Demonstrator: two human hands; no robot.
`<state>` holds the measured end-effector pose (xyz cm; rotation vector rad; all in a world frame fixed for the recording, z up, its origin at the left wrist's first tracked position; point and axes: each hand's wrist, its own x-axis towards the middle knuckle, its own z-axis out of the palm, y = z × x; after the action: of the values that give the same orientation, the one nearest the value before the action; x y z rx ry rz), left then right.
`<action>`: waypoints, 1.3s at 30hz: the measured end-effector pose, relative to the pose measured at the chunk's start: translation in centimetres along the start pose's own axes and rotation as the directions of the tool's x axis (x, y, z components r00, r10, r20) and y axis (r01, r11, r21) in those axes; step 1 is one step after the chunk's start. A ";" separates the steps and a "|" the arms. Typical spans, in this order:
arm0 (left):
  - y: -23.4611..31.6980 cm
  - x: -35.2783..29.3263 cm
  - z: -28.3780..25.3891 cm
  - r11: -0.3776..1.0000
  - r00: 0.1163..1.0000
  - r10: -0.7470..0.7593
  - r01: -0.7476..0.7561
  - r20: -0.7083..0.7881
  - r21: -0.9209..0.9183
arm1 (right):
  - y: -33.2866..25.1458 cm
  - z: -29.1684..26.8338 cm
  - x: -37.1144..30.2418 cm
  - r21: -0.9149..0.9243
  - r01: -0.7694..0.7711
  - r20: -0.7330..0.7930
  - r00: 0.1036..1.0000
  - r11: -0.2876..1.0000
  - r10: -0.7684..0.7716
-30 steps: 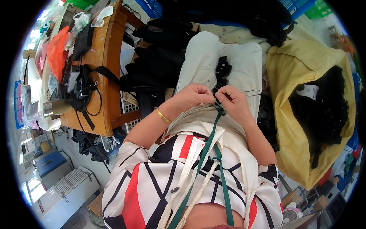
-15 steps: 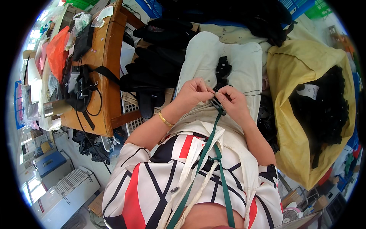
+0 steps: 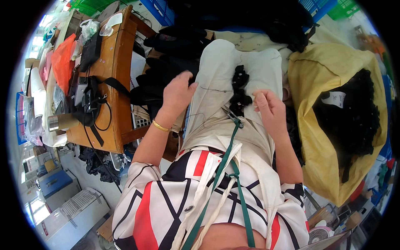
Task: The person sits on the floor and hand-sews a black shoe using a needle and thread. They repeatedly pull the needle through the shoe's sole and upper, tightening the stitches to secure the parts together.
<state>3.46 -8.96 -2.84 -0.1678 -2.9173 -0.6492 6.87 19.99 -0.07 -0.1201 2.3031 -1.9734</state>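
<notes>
A cream apron [image 3: 216, 62] covers my lap. On it lies a bunched strip of small black fabric pieces [image 3: 239, 93]. Small thread snips [image 3: 231, 115] on a green ribbon [image 3: 228, 154] rest just below the strip. My left hand [image 3: 177, 93] is raised at the lap's left edge, thumb apart from the loosely bent fingers. Dark thread [image 3: 214, 89] runs over the apron between this hand and the strip. To the right of the strip, my right hand [image 3: 270, 109] pinches thumb and forefinger together; what sits in the pinch is too small to make out.
A wooden table [image 3: 110, 62] with a strap, cables and a metal cup stands at left. Black padded pieces [image 3: 166, 66] are piled beside it. A yellow sack [image 3: 310, 125] of black items stands at right. Blue crates [image 3: 160, 10] lie beyond my knees.
My hands were together over the lap with fingertips meeting near the snips. They have parted, the left going left and up, the right moving right. The snips now lie uncovered.
</notes>
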 end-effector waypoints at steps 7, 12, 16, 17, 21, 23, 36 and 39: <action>10.2 -0.7 -0.7 0.242 0.655 0.503 0.520 0.565 -0.819 | -6.1 -1.3 -2.9 0.493 -0.109 0.244 0.970 0.863 -0.017; 5.1 0.7 0.1 -0.035 0.710 0.195 0.695 0.677 -0.718 | -3.4 -14.5 -4.0 0.694 -0.087 -0.170 0.945 0.715 0.280; 0.3 3.4 1.1 -0.009 0.786 0.000 0.619 0.619 -0.786 | 4.8 -29.4 -8.9 0.881 0.223 -0.397 0.828 0.416 0.397; -0.1 4.1 1.6 -0.002 0.792 -0.015 0.611 0.611 -0.792 | 7.0 -33.0 -11.3 0.838 0.335 -0.523 0.716 0.431 0.462; 1.8 5.8 2.6 0.271 0.791 -0.069 0.601 0.608 -0.752 | 9.8 -36.1 -15.6 0.437 0.587 -0.867 0.074 0.681 0.493; 1.9 6.8 4.7 0.322 0.783 -0.047 0.600 0.621 -0.732 | 13.6 -40.2 -21.3 0.285 0.408 -0.921 -0.133 0.867 0.366; 8.5 3.3 11.3 0.876 0.811 0.460 -0.346 0.362 -0.337 | 20.5 -31.8 -21.0 0.226 -0.114 -0.956 0.163 0.967 0.243; 8.2 3.5 11.1 0.895 0.834 0.346 -0.155 0.429 -0.419 | 16.1 -21.0 -11.1 0.276 -0.154 -0.830 0.460 0.949 0.316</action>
<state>-0.12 3.42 -8.82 -0.8807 -3.1011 -1.2643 15.27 44.44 -12.43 1.4988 2.3334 -2.3419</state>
